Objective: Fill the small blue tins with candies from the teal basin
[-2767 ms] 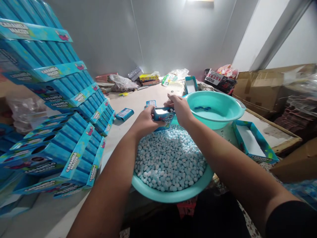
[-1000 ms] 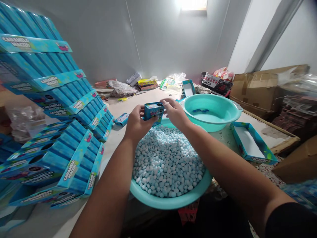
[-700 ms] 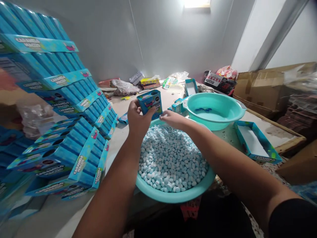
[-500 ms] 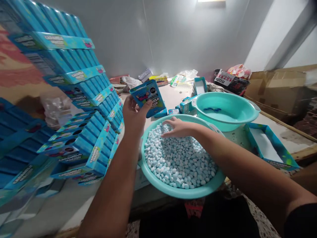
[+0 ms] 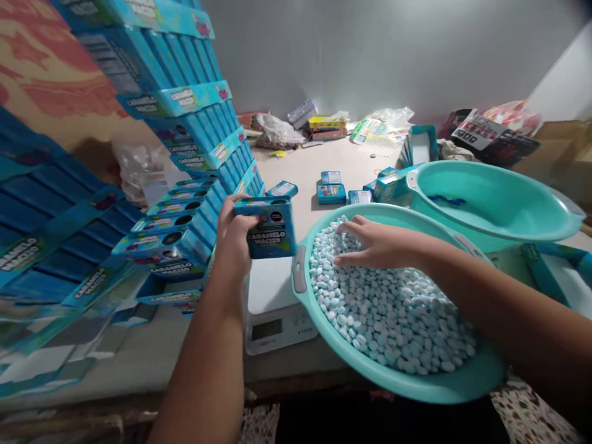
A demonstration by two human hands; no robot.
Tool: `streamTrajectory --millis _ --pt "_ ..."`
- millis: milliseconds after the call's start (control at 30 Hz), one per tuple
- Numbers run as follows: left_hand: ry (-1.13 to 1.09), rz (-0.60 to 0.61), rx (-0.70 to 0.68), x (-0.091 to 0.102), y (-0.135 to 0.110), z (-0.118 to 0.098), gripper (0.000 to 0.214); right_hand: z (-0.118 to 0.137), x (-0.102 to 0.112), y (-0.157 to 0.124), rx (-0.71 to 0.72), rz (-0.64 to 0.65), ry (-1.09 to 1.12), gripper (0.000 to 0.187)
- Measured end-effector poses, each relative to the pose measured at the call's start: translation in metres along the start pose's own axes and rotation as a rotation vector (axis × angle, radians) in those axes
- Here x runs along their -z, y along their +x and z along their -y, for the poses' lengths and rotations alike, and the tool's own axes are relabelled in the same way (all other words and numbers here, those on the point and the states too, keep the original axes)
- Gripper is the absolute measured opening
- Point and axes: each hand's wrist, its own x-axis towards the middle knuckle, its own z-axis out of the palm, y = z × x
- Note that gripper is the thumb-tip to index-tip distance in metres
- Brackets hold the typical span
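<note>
One scale (image 5: 266, 339), lower centre. One near bowl (image 5: 398, 387) to its right; candies (image 5: 388, 314) inside, uncountable. Right hand (image 5: 374, 243): fingers spread, slightly curved, fingertips at candies, near bowl's upper left part. Left hand (image 5: 231, 240): gripping one blue box (image 5: 272, 237), upright, mid-frame, by scale's far edge; contact unclear. Farther: four loose boxes (image 5: 332, 196), upper centre. One second bowl (image 5: 509, 194), upper right. One yellow box (image 5: 320, 122) behind.

"CARAMELO MACIZO" on held box (image 5: 272, 233), on trays (image 5: 173, 101)
</note>
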Motion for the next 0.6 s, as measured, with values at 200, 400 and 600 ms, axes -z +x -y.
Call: streamTrajectory --millis 200,400,600 --pt "0.193 -0.029 -0.033 -0.010 -0.011 0.002 0.026 0.017 -0.001 -0.006 0.093 -0.135 -0.098 0.076" --pt "0.251 -0.067 -0.224 -0.007 -0.015 -0.001 0.025 0.045 -0.009 -0.011 0.450 -0.016 0.011 0.048" --pt "0.315 -0.075 -0.264 -0.001 -0.011 0.000 0.029 0.044 -0.010 -0.006 0.487 0.014 0.007 0.050"
